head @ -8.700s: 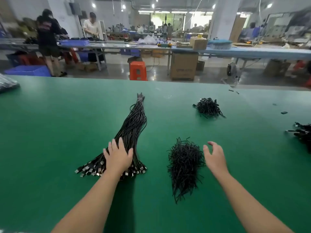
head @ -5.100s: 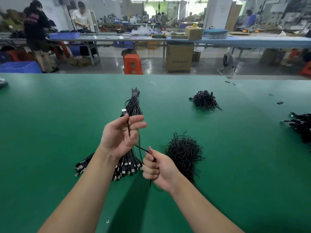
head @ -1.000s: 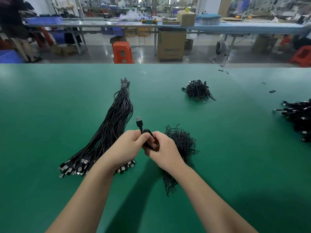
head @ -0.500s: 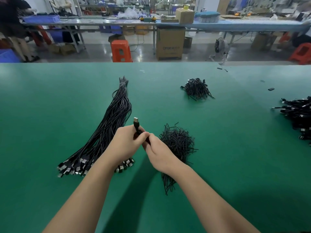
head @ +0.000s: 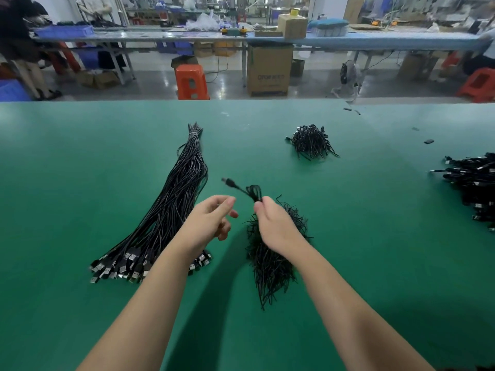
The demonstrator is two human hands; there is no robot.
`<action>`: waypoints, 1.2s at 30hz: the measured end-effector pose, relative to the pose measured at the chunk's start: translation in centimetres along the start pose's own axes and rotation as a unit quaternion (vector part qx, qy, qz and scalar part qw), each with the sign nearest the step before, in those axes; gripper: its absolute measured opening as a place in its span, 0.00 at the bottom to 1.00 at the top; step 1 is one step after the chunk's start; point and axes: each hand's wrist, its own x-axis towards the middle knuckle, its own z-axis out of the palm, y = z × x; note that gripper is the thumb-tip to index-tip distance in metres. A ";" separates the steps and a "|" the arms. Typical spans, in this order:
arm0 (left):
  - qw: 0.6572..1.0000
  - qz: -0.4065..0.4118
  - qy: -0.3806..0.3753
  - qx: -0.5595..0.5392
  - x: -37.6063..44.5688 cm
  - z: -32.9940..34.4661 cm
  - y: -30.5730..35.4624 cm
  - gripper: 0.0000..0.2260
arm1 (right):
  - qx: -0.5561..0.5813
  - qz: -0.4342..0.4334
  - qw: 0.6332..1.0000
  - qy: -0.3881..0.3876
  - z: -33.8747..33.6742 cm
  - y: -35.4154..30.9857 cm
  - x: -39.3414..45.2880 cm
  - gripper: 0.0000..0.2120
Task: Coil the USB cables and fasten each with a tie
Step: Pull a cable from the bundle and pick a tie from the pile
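Right hand (head: 276, 226) pinches one small coiled black USB cable (head: 250, 191) above the loose black tie heap (head: 270, 253); left hand (head: 209, 223) hangs relaxed, empty. Long uncoiled cable bundle (head: 171, 210) at nine o'clock suggests most remain, finished coils (head: 474, 183) at three o'clock

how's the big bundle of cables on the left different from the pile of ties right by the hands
The cable bundle is long, its strands lying roughly parallel and fanning from a bound far tip to silver USB plugs at the near end. The tie pile is a shorter, tangled heap of thin strands with no plugs. The bundle lies under the left forearm, the pile under the right hand. Both are black and lie on the green table.
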 end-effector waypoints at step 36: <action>0.876 0.070 0.244 0.411 5.3 0.6 -7.6 0.07 | 0.069 0.034 0.997 0.026 -1.7 2.2 -0.3 0.17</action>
